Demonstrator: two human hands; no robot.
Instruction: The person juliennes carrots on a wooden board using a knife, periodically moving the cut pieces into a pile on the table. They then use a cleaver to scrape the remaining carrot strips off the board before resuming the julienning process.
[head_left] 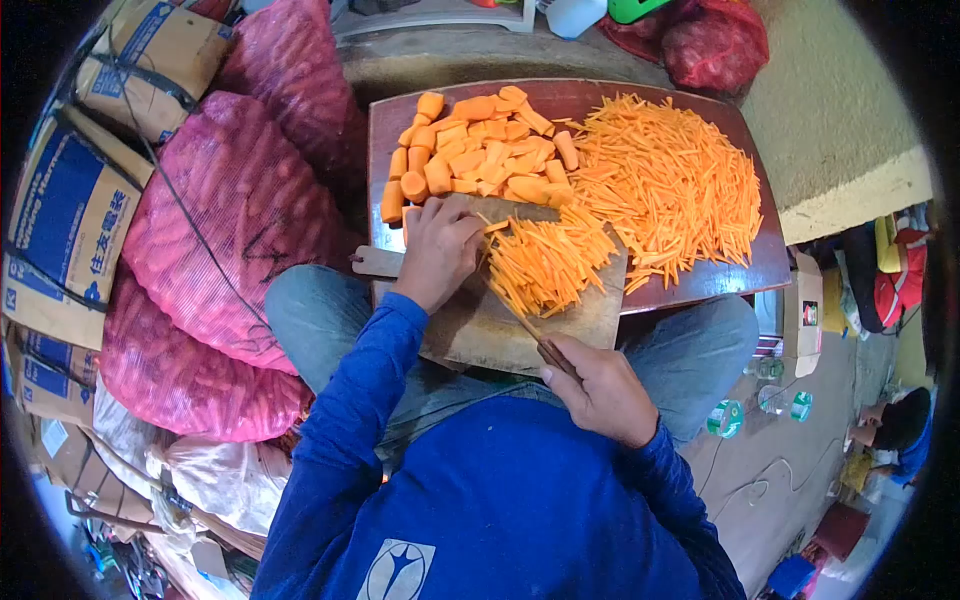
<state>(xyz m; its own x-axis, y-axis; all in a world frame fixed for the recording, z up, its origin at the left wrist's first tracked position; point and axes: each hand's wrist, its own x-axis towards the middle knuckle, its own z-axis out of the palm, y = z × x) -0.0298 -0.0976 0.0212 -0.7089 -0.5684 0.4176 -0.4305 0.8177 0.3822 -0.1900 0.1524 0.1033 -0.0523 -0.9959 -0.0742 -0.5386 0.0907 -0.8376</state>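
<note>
Head view
Setting: Concrete floor [850, 120] lay beyond a low, dark wooden table [745, 265], at which a person in a blue long-sleeved top sat with the knees under its edge.
Board: a worn wooden cutting board [590, 315] rested on the table's near edge, close to the body so both hands could reach it.
Left hand: the left hand [438, 250] was curled palm-down with fingers closed over a piece of carrot on the board, pinning it for the blade.
Right hand: the right hand [600, 390] was closed around the handle of a knife [520, 318], whose blade angled up towards the left hand.
Cut strips: a heap of carrot strips [545, 262] sat on the board beside the blade.
Finished pile: a larger spread of carrot sticks [670, 180] was pushed to the table's right, off the board.
Stock: carrot chunks [480, 145] were piled just beyond the left hand, within easy reach.
Surroundings: red mesh sacks [230, 220] and cardboard boxes [70, 220] were stacked on the left.
</note>
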